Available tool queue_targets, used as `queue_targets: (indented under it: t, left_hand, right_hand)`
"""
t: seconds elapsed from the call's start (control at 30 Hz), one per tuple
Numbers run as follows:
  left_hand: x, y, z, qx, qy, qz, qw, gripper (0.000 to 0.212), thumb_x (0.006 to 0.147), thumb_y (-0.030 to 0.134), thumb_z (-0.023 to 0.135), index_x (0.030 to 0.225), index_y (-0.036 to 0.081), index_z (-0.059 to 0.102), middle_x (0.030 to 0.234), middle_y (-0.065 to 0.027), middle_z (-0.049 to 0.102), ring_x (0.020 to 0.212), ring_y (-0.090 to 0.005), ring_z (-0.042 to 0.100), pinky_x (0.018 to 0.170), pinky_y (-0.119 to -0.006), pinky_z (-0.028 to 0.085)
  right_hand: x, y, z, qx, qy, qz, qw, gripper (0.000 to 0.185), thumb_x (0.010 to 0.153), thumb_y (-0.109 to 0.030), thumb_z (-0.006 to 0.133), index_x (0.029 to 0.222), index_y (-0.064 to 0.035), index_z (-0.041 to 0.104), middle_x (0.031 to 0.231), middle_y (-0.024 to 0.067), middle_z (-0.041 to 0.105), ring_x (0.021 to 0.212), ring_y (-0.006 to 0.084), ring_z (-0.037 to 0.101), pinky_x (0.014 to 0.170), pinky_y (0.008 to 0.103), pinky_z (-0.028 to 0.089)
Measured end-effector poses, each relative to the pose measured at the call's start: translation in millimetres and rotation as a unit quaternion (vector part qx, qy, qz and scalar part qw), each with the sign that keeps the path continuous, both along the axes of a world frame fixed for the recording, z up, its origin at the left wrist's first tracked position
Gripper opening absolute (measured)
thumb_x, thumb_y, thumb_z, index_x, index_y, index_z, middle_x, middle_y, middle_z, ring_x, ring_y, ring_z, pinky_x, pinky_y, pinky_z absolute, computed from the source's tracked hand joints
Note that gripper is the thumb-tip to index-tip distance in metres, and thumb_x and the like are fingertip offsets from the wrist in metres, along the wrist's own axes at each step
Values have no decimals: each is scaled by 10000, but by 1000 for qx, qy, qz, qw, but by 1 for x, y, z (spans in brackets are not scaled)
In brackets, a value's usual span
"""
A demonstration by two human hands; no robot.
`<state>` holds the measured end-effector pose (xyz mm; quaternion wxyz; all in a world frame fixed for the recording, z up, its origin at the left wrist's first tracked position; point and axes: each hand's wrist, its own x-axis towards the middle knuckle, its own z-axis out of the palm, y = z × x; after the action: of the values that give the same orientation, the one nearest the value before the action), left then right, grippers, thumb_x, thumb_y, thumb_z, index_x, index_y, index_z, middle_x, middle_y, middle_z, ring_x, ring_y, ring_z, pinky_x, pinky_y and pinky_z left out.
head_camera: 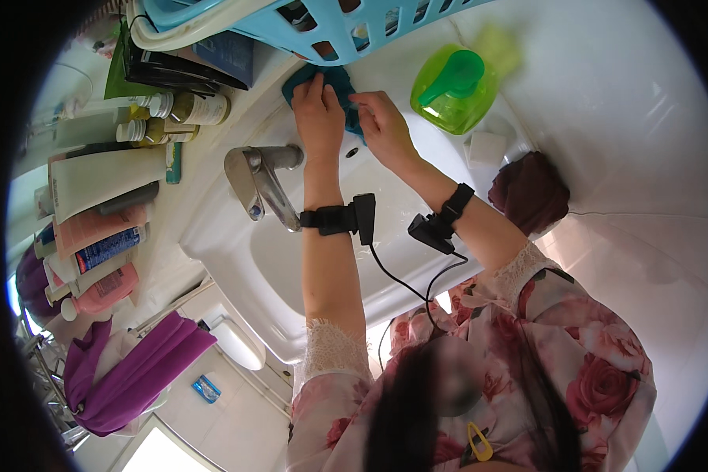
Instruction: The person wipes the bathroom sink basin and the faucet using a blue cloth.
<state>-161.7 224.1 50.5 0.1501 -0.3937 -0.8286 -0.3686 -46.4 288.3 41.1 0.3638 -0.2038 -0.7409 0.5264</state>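
A damp-looking teal cloth [350, 97] lies bunched on the corner of the white washbasin [283, 253], just under the blue basket. My left hand [320, 115] rests on top of it, fingers pressed into the fabric. At the cloth's right edge, my right hand [386, 130] has bent fingers, with the index fingertip touching or very near the fabric; whether it pinches any is unclear. The chrome faucet [262, 177] stands left of my left forearm. Black straps with small devices [363, 218] circle both forearms, their cables running down towards my body.
A blue slotted plastic basket [354, 29] overhangs the far edge. Right of my hands are a green pump bottle [453, 88], a pale soap bar [487, 148] and a dark maroon cloth [531, 192]. Tubes [109, 177] and glass bottles [203, 110] crowd the left ledge; a purple towel [147, 371] hangs below.
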Motion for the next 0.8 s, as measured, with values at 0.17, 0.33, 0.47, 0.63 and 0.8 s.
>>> queue_targets:
  t: [0.17, 0.33, 0.47, 0.63, 0.8]
  left_hand:
    - [-5, 8, 17, 106, -351, -9, 930, 292, 886, 130, 536, 1122, -9, 640, 993, -155, 588, 806, -278, 577, 735, -381, 473]
    - [5, -1, 18, 40, -183, 14, 982, 296, 878, 127, 547, 1130, -1, 636, 1053, -153, 594, 860, -293, 580, 769, -374, 481]
    - [11, -12, 3, -64, 34, 23, 997, 305, 828, 85, 600, 1123, 13, 635, 1141, -151, 568, 996, -344, 540, 839, -413, 472]
    - [22, -10, -2, -49, -39, 40, 997, 320, 816, 70, 619, 1133, 24, 637, 1222, -170, 534, 1105, -360, 504, 928, -422, 434]
    - [33, -9, -8, 0, -48, 13, 999, 347, 791, 52, 634, 1137, 25, 631, 1267, -172, 507, 1145, -381, 466, 971, -438, 403]
  right_hand:
    - [-8, -9, 4, -53, -60, 154, 985, 309, 812, 21, 532, 1097, -55, 621, 977, 143, 602, 821, 311, 603, 698, 397, 486]
    - [-24, -2, -6, 72, 8, -8, 997, 416, 819, 5, 553, 1234, 12, 519, 1227, 210, 503, 1088, 349, 544, 845, 357, 473]
    - [-26, -7, -5, 192, -101, -42, 975, 493, 784, -46, 603, 1260, 31, 497, 1395, 272, 347, 1284, 435, 360, 1006, 490, 366]
    - [-35, 13, -4, 260, -184, -90, 944, 513, 769, -53, 598, 1267, 7, 487, 1449, 227, 301, 1381, 422, 226, 1064, 592, 240]
    - [-59, 42, -4, 256, -182, -176, 933, 549, 749, -44, 591, 1279, -9, 450, 1296, 164, 494, 1313, 379, 365, 1047, 611, 251]
